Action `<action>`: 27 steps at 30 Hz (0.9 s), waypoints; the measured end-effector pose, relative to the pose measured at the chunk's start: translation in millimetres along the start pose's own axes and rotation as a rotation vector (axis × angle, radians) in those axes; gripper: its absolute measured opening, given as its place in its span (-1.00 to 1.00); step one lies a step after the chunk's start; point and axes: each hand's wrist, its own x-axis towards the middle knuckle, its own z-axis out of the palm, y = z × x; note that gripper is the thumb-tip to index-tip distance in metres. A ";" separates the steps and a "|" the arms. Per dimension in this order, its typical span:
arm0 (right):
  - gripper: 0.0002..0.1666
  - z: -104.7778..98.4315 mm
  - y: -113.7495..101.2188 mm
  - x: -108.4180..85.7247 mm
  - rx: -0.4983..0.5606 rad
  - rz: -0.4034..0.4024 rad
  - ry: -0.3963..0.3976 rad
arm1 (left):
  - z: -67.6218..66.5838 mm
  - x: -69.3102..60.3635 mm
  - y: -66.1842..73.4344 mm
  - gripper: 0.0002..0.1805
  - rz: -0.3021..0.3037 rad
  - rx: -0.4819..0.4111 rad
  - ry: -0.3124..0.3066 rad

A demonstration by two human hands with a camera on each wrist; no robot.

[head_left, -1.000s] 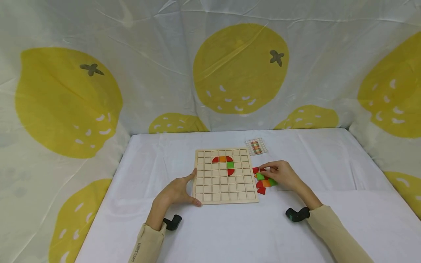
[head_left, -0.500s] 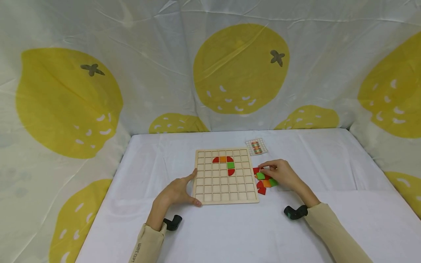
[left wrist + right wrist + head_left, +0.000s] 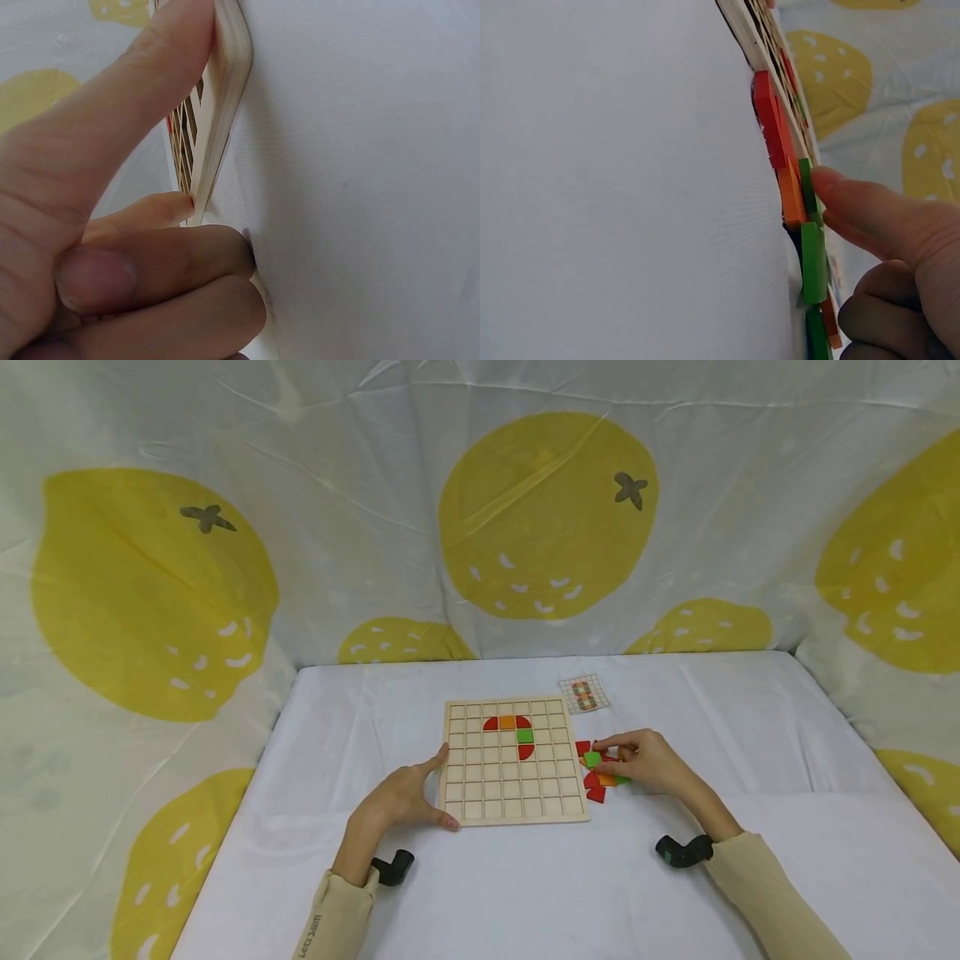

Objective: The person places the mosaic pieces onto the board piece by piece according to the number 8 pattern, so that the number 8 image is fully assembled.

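On the white-covered counter (image 3: pixel 525 893), the near left corner of the grid board (image 3: pixel 487 789) is held by the left hand (image 3: pixel 401 793), thumb and index finger spread along its edges. Beside the board's right edge, a green square (image 3: pixel 592 760) is pinched by the right hand (image 3: pixel 648 762) among loose tiles (image 3: pixel 596 795). Five inlaid tiles (image 3: pixel 525 736) are seated in the board's far half. Beyond, a pattern card (image 3: pixel 583 693) is backed by a lemon-print cloth (image 3: pixel 547 514).
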 end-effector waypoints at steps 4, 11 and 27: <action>-0.65 2.4 1.6 0.8 -0.013 -0.006 0.020 | -1.2 0.5 0.3 0.44 0.001 0.004 -0.001; -0.70 5.4 1.6 2.6 -0.056 0.042 0.107 | -0.9 0.4 0.1 0.43 -0.005 0.003 -0.005; -0.65 16.1 -14.1 -3.0 -0.118 0.042 0.114 | -0.3 -0.9 -1.6 0.43 0.003 0.000 -0.001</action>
